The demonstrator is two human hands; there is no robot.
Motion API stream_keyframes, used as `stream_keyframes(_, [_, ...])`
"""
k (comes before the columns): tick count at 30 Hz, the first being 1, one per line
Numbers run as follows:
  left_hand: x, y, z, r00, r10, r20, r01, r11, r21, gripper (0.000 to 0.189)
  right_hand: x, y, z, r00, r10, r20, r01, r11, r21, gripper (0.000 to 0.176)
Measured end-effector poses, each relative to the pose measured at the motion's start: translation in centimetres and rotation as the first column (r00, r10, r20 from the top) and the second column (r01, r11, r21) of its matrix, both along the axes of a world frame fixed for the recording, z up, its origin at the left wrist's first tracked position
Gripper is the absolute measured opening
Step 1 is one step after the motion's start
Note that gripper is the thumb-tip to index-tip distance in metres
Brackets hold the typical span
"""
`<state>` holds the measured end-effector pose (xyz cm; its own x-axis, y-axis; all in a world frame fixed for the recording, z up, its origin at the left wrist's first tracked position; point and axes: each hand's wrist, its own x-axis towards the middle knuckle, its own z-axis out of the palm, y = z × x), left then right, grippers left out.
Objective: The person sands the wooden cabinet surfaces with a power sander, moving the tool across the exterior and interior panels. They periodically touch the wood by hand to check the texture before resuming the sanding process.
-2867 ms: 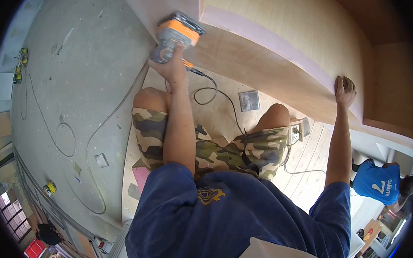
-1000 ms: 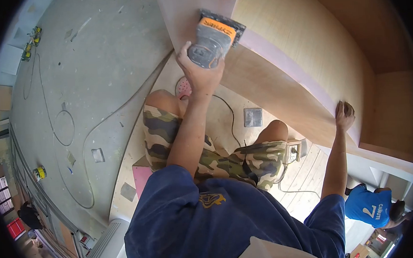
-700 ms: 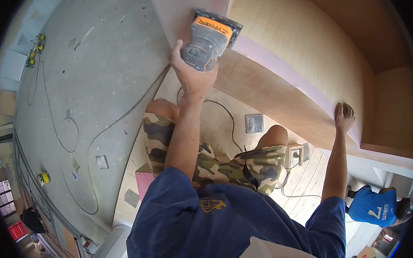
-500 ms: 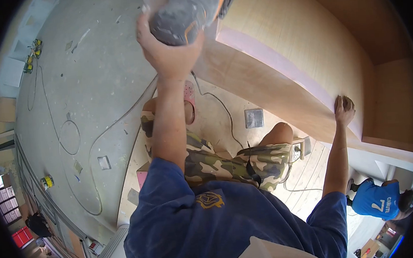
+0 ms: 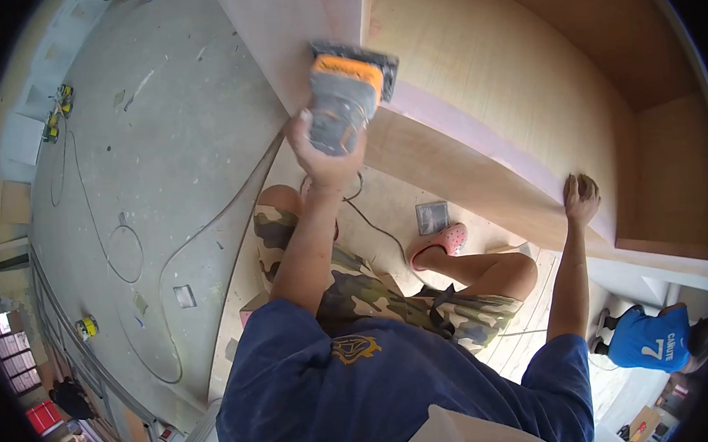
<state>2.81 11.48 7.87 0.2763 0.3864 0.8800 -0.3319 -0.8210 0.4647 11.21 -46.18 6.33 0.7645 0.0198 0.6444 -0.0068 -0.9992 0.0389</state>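
Observation:
My left hand (image 5: 324, 154) grips an orange and grey electric sander (image 5: 344, 92) and presses its pad against the face of a long curved plywood panel (image 5: 448, 162). A pinkish filled strip (image 5: 478, 128) runs along the panel's upper edge. My right hand (image 5: 581, 199) rests on that edge further right, fingers curled over it. The sander's black cord (image 5: 366, 220) hangs down past my knees. I wear camouflage shorts and a pink clog (image 5: 444, 240), with my right leg stretched forward.
A grey concrete floor (image 5: 147, 152) with loose cables (image 5: 121, 251) lies to the left. A metal floor box (image 5: 431, 216) sits in the plywood platform below. Another person in a blue shirt (image 5: 645, 341) crouches at the lower right. Yellow tools (image 5: 59, 101) lie far left.
The sander swung up and left along the panel, then came back down to the filled strip. My right leg has shifted forward, showing the pink clog. My right hand stayed on the edge.

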Motion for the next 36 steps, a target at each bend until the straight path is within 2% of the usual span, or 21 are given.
stream_keyframes(1, [0.2,-0.4,-2.5,1.000,-0.021,0.001,0.021,0.999,0.034,0.106,0.1,0.0,0.2,1.000,0.010,0.008,-0.010,1.000,-0.004,0.044])
stream_keyframes(3, [0.1,-1.3,-3.6,0.999,-0.043,0.005,0.043,0.997,0.068,0.106,-0.3,0.6,0.7,0.999,-0.040,-0.025,0.041,0.999,0.031,0.045])
stream_keyframes(5, [-0.2,-2.1,-3.1,0.994,-0.107,-0.029,0.097,0.968,-0.230,0.106,-0.5,1.3,1.3,0.998,-0.050,-0.038,0.053,0.995,0.083,0.044])
stream_keyframes(6, [-0.3,-1.9,-2.9,0.993,-0.110,-0.029,0.100,0.967,-0.233,0.106,-0.8,1.5,1.6,0.998,-0.053,-0.043,0.057,0.991,0.118,0.043])
stream_keyframes(9, [-0.9,-0.2,1.1,0.989,-0.046,-0.140,0.015,0.977,-0.213,0.106,-1.0,2.6,2.6,0.996,-0.064,-0.063,0.074,0.982,0.171,0.042])
stream_keyframes(11, [-0.6,0.3,5.1,0.991,-0.081,-0.103,0.034,0.920,-0.391,0.105,-1.2,3.1,2.8,0.993,-0.081,-0.081,0.095,0.978,0.183,0.042])
stream_keyframes(13, [-1.2,1.0,10.4,0.982,0.015,-0.191,-0.079,0.941,-0.329,0.106,-1.3,2.7,2.9,0.996,-0.057,-0.074,0.069,0.983,0.170,0.042])
stream_keyframes(15, [-1.4,1.4,15.4,0.988,-0.122,-0.095,0.049,0.829,-0.557,0.104,-1.2,2.4,2.9,0.996,-0.061,-0.070,0.074,0.979,0.189,0.042])
stream_keyframes(16, [-1.5,2.2,16.6,0.988,-0.122,-0.099,0.047,0.831,-0.555,0.104,-1.5,2.3,2.9,0.996,-0.063,-0.061,0.074,0.975,0.210,0.042])
stream_keyframes(18, [-1.0,4.1,18.3,0.968,-0.245,0.060,0.211,0.655,-0.725,0.101,-1.6,2.3,3.0,0.996,-0.076,-0.046,0.084,0.977,0.197,0.041])
stream_keyframes(19, [-0.8,4.1,18.3,0.967,-0.246,0.060,0.213,0.662,-0.718,0.101,-1.7,2.4,3.1,0.996,-0.090,-0.029,0.094,0.979,0.179,0.040])
stream_keyframes(21, [-0.5,4.2,17.0,0.965,-0.243,0.095,0.216,0.541,-0.812,0.098,-1.8,2.4,3.3,0.995,-0.090,-0.032,0.094,0.981,0.172,0.040])
stream_keyframes(22, [-0.7,3.6,16.1,0.965,-0.244,0.096,0.219,0.548,-0.807,0.098,-1.7,2.5,3.3,0.996,-0.086,-0.036,0.091,0.984,0.156,0.040])
stream_keyframes(24, [-0.9,0.9,13.7,0.967,-0.247,0.062,0.156,0.385,-0.910,0.093,-1.5,1.9,2.5,0.997,-0.074,-0.020,0.076,0.990,0.122,0.040])
stream_keyframes(26, [-1.0,-1.5,11.1,0.956,-0.267,0.121,0.191,0.253,-0.948,0.092,-1.3,1.6,2.7,0.998,-0.056,-0.001,0.056,0.996,0.073,0.040])
stream_keyframes(28, [-0.8,-3.0,7.0,0.960,-0.253,0.121,0.174,0.200,-0.964,0.092,-1.8,2.1,3.2,0.998,-0.069,-0.010,0.070,0.978,0.196,0.040])
stream_keyframes(29, [-0.6,-3.5,6.3,0.962,-0.246,0.115,0.156,0.156,-0.975,0.092,-1.8,2.2,3.5,0.998,-0.064,0.000,0.062,0.978,0.197,0.040])
stream_keyframes(33, [-1.1,-4.8,6.0,0.947,-0.256,0.194,0.224,0.093,-0.970,0.087,-1.8,2.6,3.8,0.994,-0.104,-0.040,0.110,0.972,0.207,0.040])
stream_keyframes(35, [-1.0,-4.6,6.8,0.965,-0.243,0.097,0.164,0.275,-0.947,0.092,-1.9,2.1,3.9,0.993,-0.112,-0.035,0.117,0.973,0.201,0.041])
stream_keyframes(36, [-0.9,-4.2,7.3,0.964,-0.243,0.104,0.171,0.273,-0.947,0.092,-1.9,2.0,3.8,0.995,-0.088,-0.036,0.094,0.972,0.216,0.041])
